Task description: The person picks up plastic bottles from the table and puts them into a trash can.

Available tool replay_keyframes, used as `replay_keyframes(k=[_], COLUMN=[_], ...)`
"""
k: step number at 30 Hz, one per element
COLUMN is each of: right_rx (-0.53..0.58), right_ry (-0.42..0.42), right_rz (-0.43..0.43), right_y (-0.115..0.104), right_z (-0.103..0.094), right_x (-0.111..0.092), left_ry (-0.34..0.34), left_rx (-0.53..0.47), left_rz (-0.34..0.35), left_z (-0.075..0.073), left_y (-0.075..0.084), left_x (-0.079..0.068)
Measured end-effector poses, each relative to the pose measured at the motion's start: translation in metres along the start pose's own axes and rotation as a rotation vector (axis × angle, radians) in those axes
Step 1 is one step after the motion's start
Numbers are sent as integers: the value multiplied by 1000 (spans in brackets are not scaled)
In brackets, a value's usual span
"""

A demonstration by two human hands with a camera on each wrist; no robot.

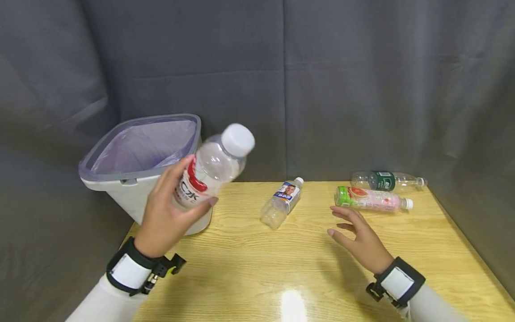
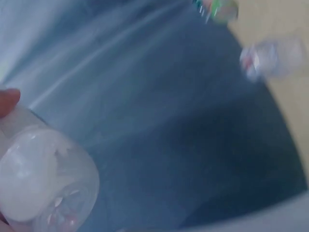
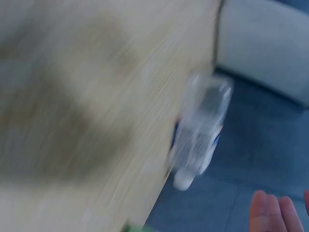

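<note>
My left hand (image 1: 166, 212) grips a clear plastic bottle (image 1: 219, 163) with a white cap and a red and white label, tilted with its cap up and to the right. It is held in the air beside the bin; its base shows blurred in the left wrist view (image 2: 48, 179). My right hand (image 1: 364, 241) hovers over the table, fingers apart and loosely bent, holding nothing. Just beyond its fingertips lies a pink-labelled bottle (image 1: 374, 200) with a green end and white cap. Behind that lies a clear bottle with a dark green label (image 1: 362, 180).
A grey-rimmed bin (image 1: 132, 175) with a thin liner stands at the left. A clear bottle with a blue and white label (image 1: 287, 194) lies mid-table, seen blurred by the right wrist camera. Dark grey curtain (image 1: 322, 89) hangs behind the wooden table (image 1: 249, 264).
</note>
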State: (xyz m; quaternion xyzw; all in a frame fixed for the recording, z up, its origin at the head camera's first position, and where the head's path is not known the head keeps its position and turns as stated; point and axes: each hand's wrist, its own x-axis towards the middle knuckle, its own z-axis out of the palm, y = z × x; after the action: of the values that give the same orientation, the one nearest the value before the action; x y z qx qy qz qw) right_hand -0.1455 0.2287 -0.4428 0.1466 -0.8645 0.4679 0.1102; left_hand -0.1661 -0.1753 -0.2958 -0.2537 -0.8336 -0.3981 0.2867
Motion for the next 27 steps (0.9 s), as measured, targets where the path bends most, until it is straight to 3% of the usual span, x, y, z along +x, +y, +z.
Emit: replay_keyframes(k=[4, 9, 14, 18, 21, 27], right_rx=[-199, -419, -628, -733, -763, -823], right_ry=[17, 13, -15, -12, -10, -8], right_rz=[-28, -41, 39, 24, -2, -44], right_y=[27, 57, 88, 115, 128, 135], right_z=[-19, -41, -56, -59, -58, -55], right_x=[19, 40, 50, 52, 54, 58], left_ry=[119, 144, 125, 97, 87, 95], left_rx=[57, 104, 110, 152, 184, 192], left_rz=[-46, -194, -328, -404, -432, -461], left_z=[-37, -67, -75, -77, -82, -92], left_y=[-6, -32, -69, -90, -96, -97], left_x=[28, 55, 73, 80, 81, 80])
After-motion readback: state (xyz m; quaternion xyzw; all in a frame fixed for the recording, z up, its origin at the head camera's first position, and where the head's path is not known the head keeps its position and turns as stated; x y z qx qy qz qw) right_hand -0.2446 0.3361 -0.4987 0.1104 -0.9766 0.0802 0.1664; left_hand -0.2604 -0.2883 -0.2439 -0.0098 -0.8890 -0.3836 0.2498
